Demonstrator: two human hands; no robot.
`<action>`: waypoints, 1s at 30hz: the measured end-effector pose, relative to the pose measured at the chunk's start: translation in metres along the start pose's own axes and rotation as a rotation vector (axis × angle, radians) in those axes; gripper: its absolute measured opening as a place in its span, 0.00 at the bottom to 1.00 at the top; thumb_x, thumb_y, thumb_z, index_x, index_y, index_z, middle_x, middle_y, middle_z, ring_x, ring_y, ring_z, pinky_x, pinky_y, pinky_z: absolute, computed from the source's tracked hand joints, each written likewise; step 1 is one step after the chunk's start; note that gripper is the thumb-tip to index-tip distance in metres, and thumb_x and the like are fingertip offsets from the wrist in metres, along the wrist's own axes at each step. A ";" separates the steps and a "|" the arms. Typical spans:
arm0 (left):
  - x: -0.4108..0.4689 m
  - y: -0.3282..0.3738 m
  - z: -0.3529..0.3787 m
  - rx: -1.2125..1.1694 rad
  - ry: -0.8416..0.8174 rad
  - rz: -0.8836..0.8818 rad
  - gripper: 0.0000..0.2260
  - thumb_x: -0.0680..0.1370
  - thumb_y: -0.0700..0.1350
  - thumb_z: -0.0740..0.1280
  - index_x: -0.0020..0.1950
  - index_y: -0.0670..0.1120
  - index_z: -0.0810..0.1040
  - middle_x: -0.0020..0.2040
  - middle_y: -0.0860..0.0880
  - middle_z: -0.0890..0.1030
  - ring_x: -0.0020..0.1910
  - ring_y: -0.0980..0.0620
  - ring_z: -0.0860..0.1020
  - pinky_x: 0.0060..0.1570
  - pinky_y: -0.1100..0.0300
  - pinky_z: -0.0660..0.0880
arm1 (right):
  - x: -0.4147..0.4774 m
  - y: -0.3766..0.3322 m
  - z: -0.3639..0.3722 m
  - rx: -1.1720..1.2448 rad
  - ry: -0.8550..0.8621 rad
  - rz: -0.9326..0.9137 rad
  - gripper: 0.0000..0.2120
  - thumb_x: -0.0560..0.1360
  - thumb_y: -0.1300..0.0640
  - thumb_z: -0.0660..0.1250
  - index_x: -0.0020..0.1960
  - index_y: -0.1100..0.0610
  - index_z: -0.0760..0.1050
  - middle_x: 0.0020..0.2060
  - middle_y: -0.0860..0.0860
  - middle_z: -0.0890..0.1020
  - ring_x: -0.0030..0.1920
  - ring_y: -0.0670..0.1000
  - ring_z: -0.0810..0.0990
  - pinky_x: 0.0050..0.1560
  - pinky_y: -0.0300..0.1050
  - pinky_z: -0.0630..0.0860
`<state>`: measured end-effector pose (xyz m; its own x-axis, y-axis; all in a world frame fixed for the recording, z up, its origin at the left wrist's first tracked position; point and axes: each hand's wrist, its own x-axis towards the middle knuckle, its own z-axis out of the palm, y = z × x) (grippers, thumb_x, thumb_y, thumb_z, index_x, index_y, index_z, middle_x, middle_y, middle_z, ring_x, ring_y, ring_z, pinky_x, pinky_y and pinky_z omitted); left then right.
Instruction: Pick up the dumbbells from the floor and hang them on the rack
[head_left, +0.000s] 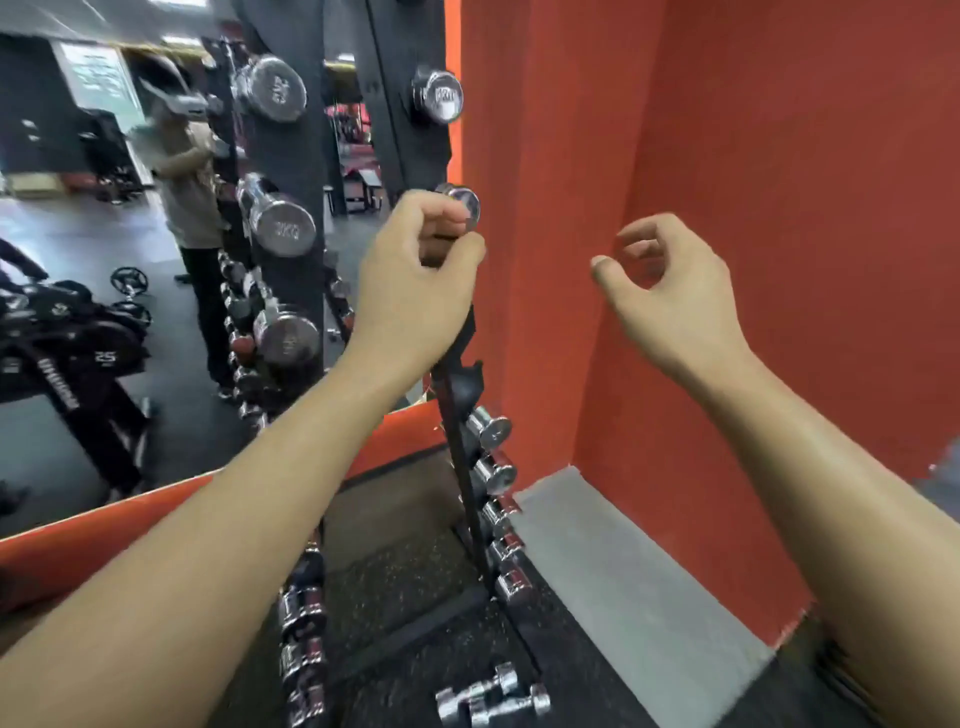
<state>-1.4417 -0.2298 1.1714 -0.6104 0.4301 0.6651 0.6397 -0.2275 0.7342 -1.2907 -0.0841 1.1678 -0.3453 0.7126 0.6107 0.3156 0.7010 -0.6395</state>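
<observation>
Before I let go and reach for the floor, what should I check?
1. The left grip holds the dumbbell: ok.
2. Dumbbell seated on the rack: cannot tell, the fingers hide the hook.
3. The right grip is free: ok, it holds nothing.
4. Floor cleared: not ok, two floor dumbbells lie by the rack's base.
</observation>
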 end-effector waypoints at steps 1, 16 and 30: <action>-0.016 0.004 0.014 0.025 -0.038 -0.060 0.06 0.79 0.41 0.69 0.55 0.48 0.78 0.49 0.56 0.80 0.44 0.68 0.77 0.48 0.74 0.71 | -0.011 0.010 -0.011 -0.015 -0.019 -0.001 0.13 0.78 0.45 0.70 0.60 0.48 0.78 0.55 0.48 0.82 0.58 0.52 0.80 0.62 0.52 0.76; -0.214 0.040 0.093 0.170 -0.396 -0.379 0.06 0.80 0.49 0.69 0.56 0.56 0.81 0.53 0.62 0.81 0.55 0.67 0.77 0.54 0.70 0.69 | -0.169 0.110 -0.130 -0.184 -0.219 0.111 0.16 0.78 0.45 0.69 0.64 0.47 0.77 0.60 0.51 0.79 0.64 0.57 0.78 0.66 0.56 0.73; -0.368 0.080 0.184 0.013 -0.472 -0.374 0.09 0.80 0.51 0.70 0.59 0.54 0.80 0.56 0.59 0.81 0.58 0.61 0.78 0.62 0.59 0.75 | -0.298 0.197 -0.230 -0.145 -0.206 0.394 0.16 0.81 0.43 0.67 0.65 0.49 0.77 0.59 0.50 0.81 0.60 0.49 0.79 0.66 0.53 0.75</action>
<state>-1.0802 -0.2458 0.9605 -0.5238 0.8208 0.2279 0.4291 0.0231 0.9030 -0.9222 -0.1515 0.9668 -0.3382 0.9152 0.2191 0.5729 0.3849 -0.7236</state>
